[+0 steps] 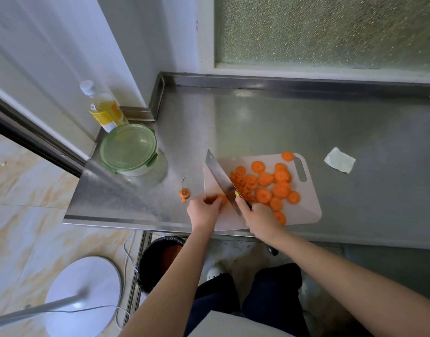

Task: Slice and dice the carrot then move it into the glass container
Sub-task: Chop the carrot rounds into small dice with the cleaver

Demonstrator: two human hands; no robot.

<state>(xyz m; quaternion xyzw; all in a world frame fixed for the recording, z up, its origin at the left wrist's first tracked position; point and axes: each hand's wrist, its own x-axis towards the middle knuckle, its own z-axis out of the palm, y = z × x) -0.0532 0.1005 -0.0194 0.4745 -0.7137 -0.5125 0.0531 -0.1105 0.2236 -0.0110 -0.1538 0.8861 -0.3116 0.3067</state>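
Bench (306, 122): stainless steel, raised lip along back and left edges
Bottle (104, 108): yellow liquid, white cap, upright at the bench's back left corner
Paper scrap (339, 160): white, crumpled, lying on the bench's right part
Bin (158, 261): black liner, on the floor below the bench's front edge
Window (330, 30): frosted glass, behind the bench
Round base (87, 288): white, on the tiled floor left of the bench

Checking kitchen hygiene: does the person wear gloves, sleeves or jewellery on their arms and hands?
The left hand and right hand are bare: no gloves, no ring or watch visible. Both forearms are uncovered up to the frame's edge, no sleeve in view.
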